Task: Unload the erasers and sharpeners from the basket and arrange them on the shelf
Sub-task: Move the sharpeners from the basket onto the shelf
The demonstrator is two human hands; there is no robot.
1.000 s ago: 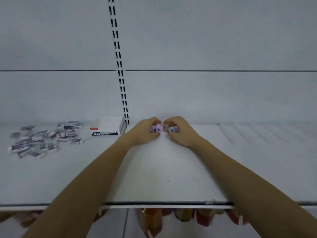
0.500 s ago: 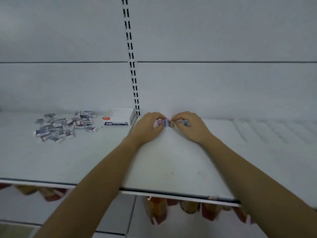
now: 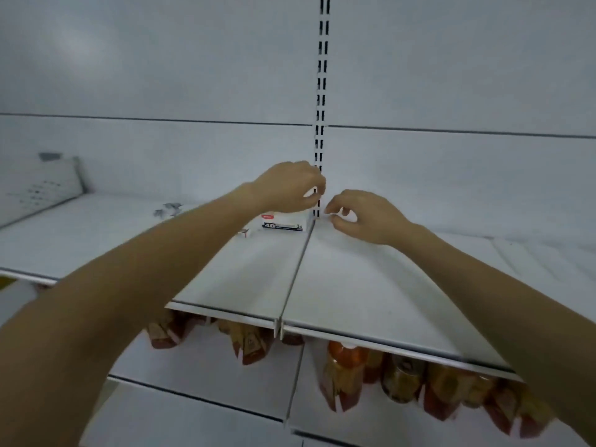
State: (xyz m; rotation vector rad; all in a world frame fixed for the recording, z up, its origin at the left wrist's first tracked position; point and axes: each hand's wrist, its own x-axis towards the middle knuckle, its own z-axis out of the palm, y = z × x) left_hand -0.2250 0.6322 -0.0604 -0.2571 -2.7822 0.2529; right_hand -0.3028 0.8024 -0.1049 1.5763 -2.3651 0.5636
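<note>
Mid-arranging. Our left hand [image 3: 290, 187] over the white cardboard box [image 3: 283, 223], grip unclear; right hand [image 3: 362, 217] beside it, slack. We likely reload next.

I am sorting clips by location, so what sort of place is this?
Probably a shop aisle: a white metal shelf against a slotted rail, a labelled box on it, and packaged goods stocked underneath.

Your white shelf [image 3: 371, 285] carries a white box [image 3: 283, 221] marked 48 at the back by the panel seam, one small eraser [image 3: 244, 233] just beside it, and loose erasers [image 3: 167, 209] scattered further left.
</note>
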